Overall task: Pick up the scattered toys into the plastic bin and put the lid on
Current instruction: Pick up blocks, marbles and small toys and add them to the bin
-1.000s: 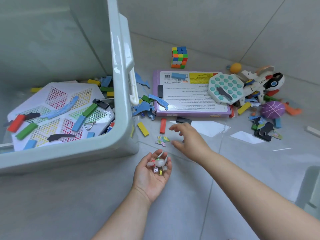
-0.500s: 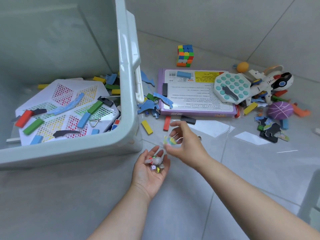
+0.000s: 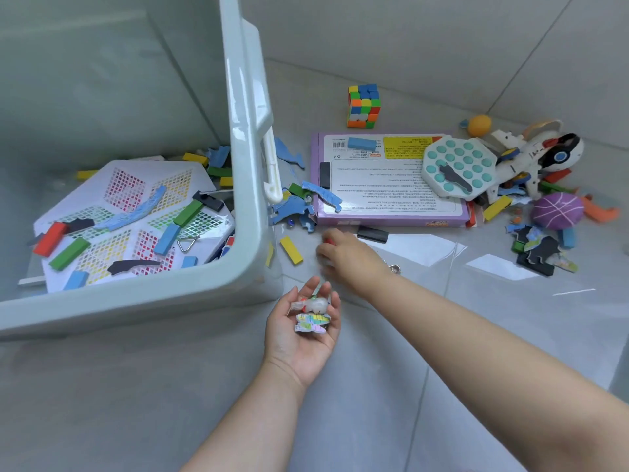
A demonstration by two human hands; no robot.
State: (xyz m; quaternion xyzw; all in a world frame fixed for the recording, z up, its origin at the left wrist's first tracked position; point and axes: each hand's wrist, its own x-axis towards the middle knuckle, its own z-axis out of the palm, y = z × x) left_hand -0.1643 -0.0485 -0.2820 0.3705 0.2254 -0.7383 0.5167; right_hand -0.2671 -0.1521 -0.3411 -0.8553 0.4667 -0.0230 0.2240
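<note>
left hand [image 3: 303, 330] nearest the camera, palm up and cupped, carrying a small whitish toy [image 3: 311, 304] and a pastel puzzle piece [image 3: 311, 324] stacked on the palm. it sits just off the near corner of the plastic bin [image 3: 136, 301].

right hand [image 3: 350, 255] a bit further out, palm down on the floor, fingers curled over a red block [image 3: 328, 241]; only a sliver of red shows, can't tell if it's actually gripped or just touched. yellow block [image 3: 291, 250] lies just left of that hand, black block [image 3: 372, 234] just beyond it.

bin fills the left side, lid not on. inside: a white mesh tray [image 3: 112, 206] with red, green, blue and black blocks scattered on top.

past the right hand, a purple box [image 3: 391, 202] lies flat with blue puzzle pieces [image 3: 296, 207] between it and the bin. a pop-it pad [image 3: 457, 166] overlaps the box's right end. right of that: white toy plane [image 3: 531, 158], purple ball [image 3: 558, 211], more loose pieces.

furthest out: rubik's cube [image 3: 363, 105] and an orange ball [image 3: 479, 125] near the wall.
</note>
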